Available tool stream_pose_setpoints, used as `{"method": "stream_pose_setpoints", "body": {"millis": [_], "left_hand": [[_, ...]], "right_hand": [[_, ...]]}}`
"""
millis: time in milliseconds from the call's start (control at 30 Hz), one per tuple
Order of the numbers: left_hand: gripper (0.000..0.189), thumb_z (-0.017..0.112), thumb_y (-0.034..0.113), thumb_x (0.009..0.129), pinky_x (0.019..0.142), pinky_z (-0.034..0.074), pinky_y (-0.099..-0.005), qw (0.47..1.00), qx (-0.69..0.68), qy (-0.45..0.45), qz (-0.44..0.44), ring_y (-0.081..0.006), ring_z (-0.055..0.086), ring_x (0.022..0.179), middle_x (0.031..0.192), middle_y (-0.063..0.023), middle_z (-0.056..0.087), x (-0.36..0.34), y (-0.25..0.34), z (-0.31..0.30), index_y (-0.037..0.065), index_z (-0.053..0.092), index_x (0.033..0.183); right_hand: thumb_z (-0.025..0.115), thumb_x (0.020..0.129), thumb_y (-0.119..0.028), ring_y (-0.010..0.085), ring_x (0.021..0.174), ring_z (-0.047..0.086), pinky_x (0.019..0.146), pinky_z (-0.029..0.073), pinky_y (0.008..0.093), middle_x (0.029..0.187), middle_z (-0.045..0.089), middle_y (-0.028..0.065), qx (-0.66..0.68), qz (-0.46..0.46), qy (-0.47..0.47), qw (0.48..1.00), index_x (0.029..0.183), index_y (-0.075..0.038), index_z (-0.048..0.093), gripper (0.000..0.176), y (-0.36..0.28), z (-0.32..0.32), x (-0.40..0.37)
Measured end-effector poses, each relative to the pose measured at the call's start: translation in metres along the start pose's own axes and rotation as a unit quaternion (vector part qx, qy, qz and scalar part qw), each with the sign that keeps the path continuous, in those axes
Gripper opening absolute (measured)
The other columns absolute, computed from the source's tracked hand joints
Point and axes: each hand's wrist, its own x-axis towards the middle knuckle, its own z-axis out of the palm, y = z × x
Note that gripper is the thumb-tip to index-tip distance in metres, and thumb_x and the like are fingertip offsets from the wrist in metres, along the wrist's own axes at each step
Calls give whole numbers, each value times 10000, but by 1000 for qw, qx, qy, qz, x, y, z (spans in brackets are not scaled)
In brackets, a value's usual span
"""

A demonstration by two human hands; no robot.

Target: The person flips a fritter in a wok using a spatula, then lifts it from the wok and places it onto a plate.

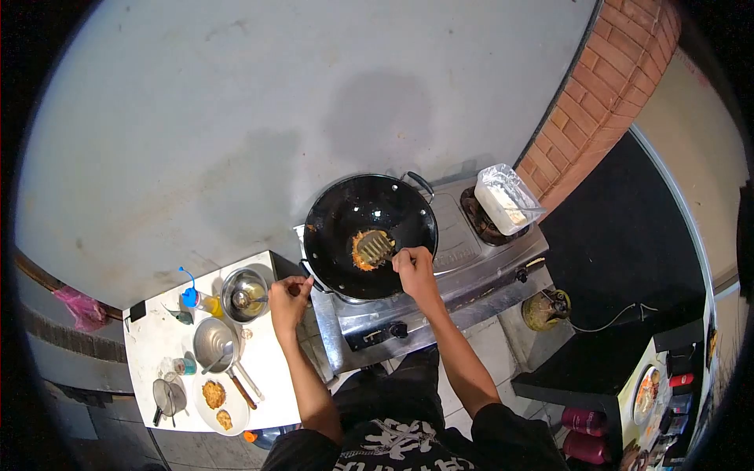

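Steel spatula (378,248) gripped in closed fingers of the right hand (414,268), blade on an orange fritter (361,255) low in the black wok (345,206) on the stove (475,255), left hand (289,300) fingers curled round a spoon (250,299) in a metal bowl (236,281) on the white bench (271,365)

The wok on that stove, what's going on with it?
A person is frying at a gas stove. Their right hand holds a slotted spatula resting on a golden fritter in the black wok. Their left hand is closed on a brown handle at the wok's edge, beside a steel bowl; whose handle it is I cannot tell. Two cooked fritters lie on a plate on the white side table.
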Motion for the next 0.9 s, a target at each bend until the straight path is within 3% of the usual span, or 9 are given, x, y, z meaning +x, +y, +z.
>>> {"method": "stream_pose_setpoints", "body": {"millis": [100, 167, 200, 300, 467, 533, 667, 733, 900], "left_hand": [[280, 762, 212, 786, 563, 444, -290, 1000, -6, -12, -18, -117, 541, 566, 606, -59, 604, 1, -4, 0, -57, 685, 800], [279, 765, 209, 783, 564, 442, -289, 1000, 1, -7, -15, -113, 533, 563, 605, -52, 596, 1, -8, 1, -58, 685, 798], [282, 767, 212, 781, 568, 444, -287, 1000, 3, -10, -10, -114, 539, 567, 614, -55, 605, 1, -9, 1, -57, 686, 800], [289, 771, 220, 777, 581, 452, -285, 1000, 0, -19, -15, -120, 555, 580, 630, -62, 622, 2, -9, -2, -55, 691, 810], [306, 771, 240, 778, 606, 467, -295, 999, -15, -26, -26, -135, 577, 605, 648, -77, 638, 1, 1, -12, -53, 699, 828], [321, 770, 258, 778, 614, 474, -307, 998, -23, -45, -45, -147, 586, 612, 660, -84, 647, 3, 7, -16, -51, 702, 826], [333, 774, 273, 773, 611, 477, -310, 998, -26, -45, -39, -151, 593, 608, 678, -91, 661, 5, 4, -16, -49, 705, 826], [273, 748, 201, 805, 454, 407, -275, 999, -20, -36, -6, -102, 512, 452, 546, -63, 578, 5, 4, -16, -65, 689, 824], [281, 762, 215, 784, 535, 463, -294, 999, -13, -43, -23, -138, 575, 528, 594, -104, 621, 11, -5, -12, -57, 693, 804]], "right_hand": [[557, 842, -197, 365, 852, 603, 786, 453, 451, 835, 639, 225, -11, 6, 6, 1000, 783, 54, 646, 274, -5, -2, 2], [539, 831, -166, 260, 713, 623, 697, 468, 387, 703, 648, 167, 47, 28, -31, 998, 701, 61, 642, 281, -24, -11, 4], [539, 831, -166, 260, 713, 623, 697, 468, 387, 703, 648, 167, 47, 27, -32, 998, 701, 61, 642, 281, -30, -14, 5], [513, 830, -123, 124, 597, 555, 578, 430, 293, 604, 614, 82, 105, 15, -38, 994, 630, 59, 610, 287, -44, -24, 14], [516, 842, -101, 87, 576, 529, 546, 392, 252, 614, 616, 35, 172, 99, -33, 980, 605, 41, 603, 290, -66, -40, 25], [545, 865, -105, 80, 557, 501, 535, 377, 256, 590, 586, 26, 172, 18, -10, 985, 596, 39, 585, 307, -65, -41, 29], [572, 892, -121, 70, 554, 479, 530, 364, 259, 567, 552, 14, 157, -4, -6, 988, 586, 36, 565, 344, -70, -46, 30], [574, 914, -140, 62, 557, 465, 529, 359, 261, 556, 530, 4, 141, -8, -6, 990, 572, 31, 548, 384, -71, -47, 29], [555, 917, -123, 56, 532, 450, 500, 349, 264, 542, 522, -6, 134, -50, -7, 990, 565, 25, 539, 381, -51, -41, 33]]}}
